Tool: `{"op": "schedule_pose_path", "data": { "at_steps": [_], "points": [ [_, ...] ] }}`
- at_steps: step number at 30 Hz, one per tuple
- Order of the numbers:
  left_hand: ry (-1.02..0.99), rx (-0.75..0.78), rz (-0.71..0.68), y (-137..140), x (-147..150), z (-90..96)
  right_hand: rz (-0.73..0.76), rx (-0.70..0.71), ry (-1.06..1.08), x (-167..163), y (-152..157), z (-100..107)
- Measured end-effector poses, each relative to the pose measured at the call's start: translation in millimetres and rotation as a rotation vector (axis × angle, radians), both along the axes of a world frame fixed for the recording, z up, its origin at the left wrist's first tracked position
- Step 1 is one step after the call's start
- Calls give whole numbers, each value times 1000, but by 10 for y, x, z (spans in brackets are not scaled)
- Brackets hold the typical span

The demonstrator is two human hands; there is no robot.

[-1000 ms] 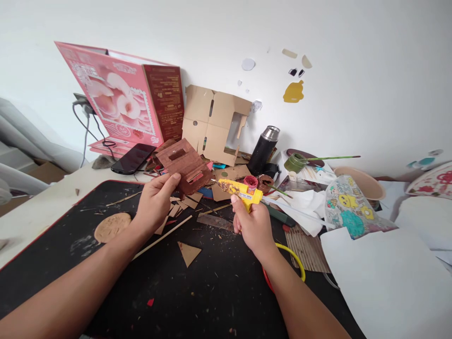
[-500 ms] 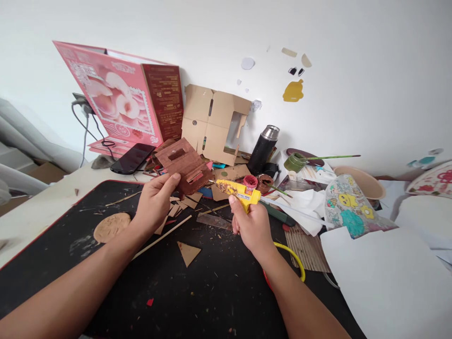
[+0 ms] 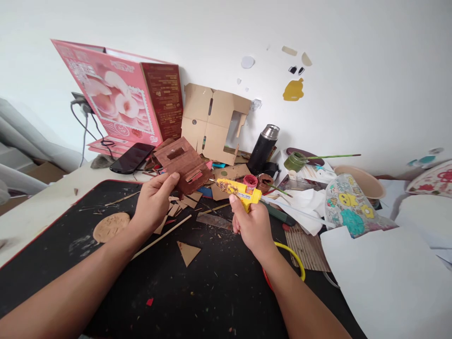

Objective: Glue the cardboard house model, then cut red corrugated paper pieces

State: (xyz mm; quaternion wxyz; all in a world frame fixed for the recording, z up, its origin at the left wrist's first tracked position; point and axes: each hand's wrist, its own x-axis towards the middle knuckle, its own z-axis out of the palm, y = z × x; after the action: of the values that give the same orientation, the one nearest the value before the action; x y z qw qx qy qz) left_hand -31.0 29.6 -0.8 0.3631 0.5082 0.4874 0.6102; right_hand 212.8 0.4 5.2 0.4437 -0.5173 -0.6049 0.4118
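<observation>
Pinched in my left hand (image 3: 155, 200) is a reddish-brown painted cardboard piece (image 3: 181, 160) with rectangular cutouts, tilted above the mat. My right hand (image 3: 251, 221) grips a yellow hot glue gun (image 3: 236, 188), smeared with brown near its front. A clear glue stick (image 3: 296, 210) sticks out of its rear. The nozzle points left, close to the right edge of the brown piece; whether it touches cannot be made out. Under the left hand lie several small cardboard scraps (image 3: 183, 202).
A black thermos (image 3: 263, 149), open paint jars (image 3: 250, 182) and a cut cardboard sheet (image 3: 212, 122) stand behind. At left are a phone (image 3: 132, 158) and pink box (image 3: 116, 99). A cardboard triangle (image 3: 189, 253) and wooden stick (image 3: 162, 236) lie on the black mat (image 3: 169, 301). White paper (image 3: 384, 282) is at right.
Hardly anything differs. Both hands keep their holds, and the glue gun stays beside the brown cardboard piece; the view has shifted very slightly.
</observation>
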Motion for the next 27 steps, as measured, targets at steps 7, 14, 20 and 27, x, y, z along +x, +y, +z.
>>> {"op": "schedule_pose_path", "data": {
  "at_steps": [7, 14, 20, 27],
  "points": [
    [21, -6, 20, 0, 5, 5, 22, 8, -22, -6, -5, -41],
    [19, 11, -13, 2, -11, -10, -3, 18, -23, -5, -7, 35],
    [21, 2, 12, 14, -26, -35, -21, 9, -14, -2, -11, 44],
    [61, 5, 40, 3, -6, -11, 3, 16, -31, 6, -8, -8]
  ]
}}
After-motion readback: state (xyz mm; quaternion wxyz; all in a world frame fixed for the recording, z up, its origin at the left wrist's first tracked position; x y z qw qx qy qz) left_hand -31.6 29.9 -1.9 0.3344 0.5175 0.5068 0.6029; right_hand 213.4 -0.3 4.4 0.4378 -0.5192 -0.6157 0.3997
